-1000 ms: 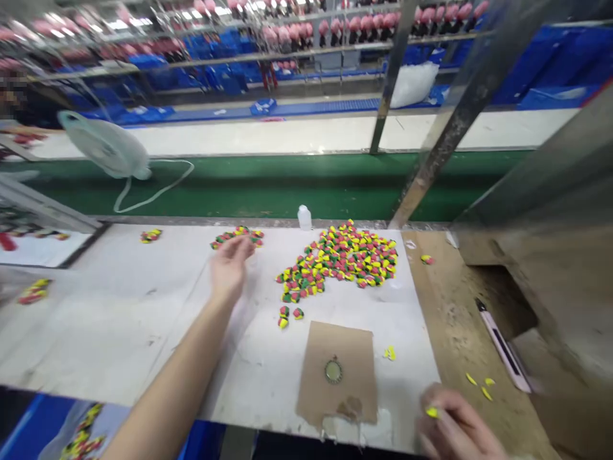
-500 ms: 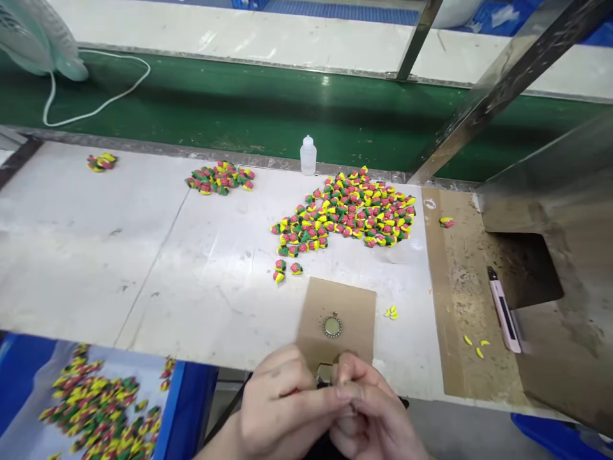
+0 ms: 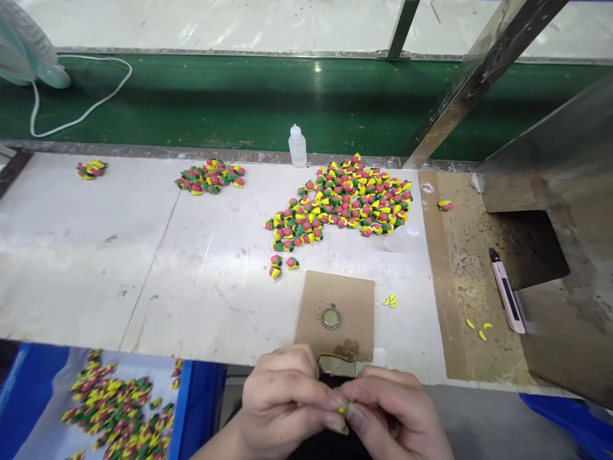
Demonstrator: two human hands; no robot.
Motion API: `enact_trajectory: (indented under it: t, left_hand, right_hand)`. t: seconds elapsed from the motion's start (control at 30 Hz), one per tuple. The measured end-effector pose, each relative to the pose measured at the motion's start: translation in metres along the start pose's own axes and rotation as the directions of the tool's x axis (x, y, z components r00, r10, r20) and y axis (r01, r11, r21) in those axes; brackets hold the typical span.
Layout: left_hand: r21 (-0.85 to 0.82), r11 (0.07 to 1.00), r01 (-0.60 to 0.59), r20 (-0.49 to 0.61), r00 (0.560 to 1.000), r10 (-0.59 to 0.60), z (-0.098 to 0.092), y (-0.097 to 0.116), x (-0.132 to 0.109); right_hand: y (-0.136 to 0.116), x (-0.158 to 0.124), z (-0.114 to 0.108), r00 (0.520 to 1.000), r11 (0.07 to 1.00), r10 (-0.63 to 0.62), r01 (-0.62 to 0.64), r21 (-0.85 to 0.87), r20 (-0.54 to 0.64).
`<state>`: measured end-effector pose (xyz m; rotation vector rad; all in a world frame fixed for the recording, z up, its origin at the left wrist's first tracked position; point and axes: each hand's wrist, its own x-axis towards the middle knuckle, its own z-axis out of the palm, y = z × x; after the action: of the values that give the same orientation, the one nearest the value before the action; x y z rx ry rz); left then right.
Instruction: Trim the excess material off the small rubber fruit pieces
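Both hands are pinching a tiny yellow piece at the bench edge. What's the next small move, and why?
Probably a short reach forward with the yellow piece to the round cap on the cardboard square. The left hand and right hand pinch it together just below the bench edge, and the cap is the nearest thing ahead; the big pile lies farther back.

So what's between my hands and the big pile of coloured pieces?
Head view: a cardboard square carrying a round metal fitting, plus three stray pieces.
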<state>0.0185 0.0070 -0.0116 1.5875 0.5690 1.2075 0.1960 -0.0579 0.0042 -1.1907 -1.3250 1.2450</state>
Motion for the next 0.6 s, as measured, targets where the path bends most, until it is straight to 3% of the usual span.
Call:
enact_trajectory:
  t: [0.1,0.27,0.37,0.5,0.6]
  left_hand:
    - [-0.016,0.999,-0.049,-0.062,0.997,0.048,0.007,-0.004,-0.005]
    - [-0.111,0.994,0.0,-0.115,0.993,-0.012,0.017,-0.004,-0.012]
    - [-0.127,0.991,0.051,-0.064,0.996,-0.059,0.012,-0.002,-0.013]
    - [-0.023,1.0,0.002,0.009,1.0,-0.002,0.002,-0.001,-0.014]
    - [-0.045,0.998,0.034,0.028,0.999,-0.033,0.0,-0.002,-0.016]
  right_hand:
    - [-0.003,0.002,0.003,0.989,0.988,-0.143,0.141,-0.062,-0.032]
    - [0.002,0.0,0.013,0.981,0.981,-0.182,0.177,-0.082,-0.063]
    - [0.009,-0.004,0.011,0.992,0.992,-0.116,0.113,-0.053,-0.045]
    - [0.015,-0.008,0.008,0.997,0.997,0.022,-0.016,0.079,-0.073]
    - [0.017,-0.008,0.009,0.996,0.985,0.067,-0.058,0.165,-0.052]
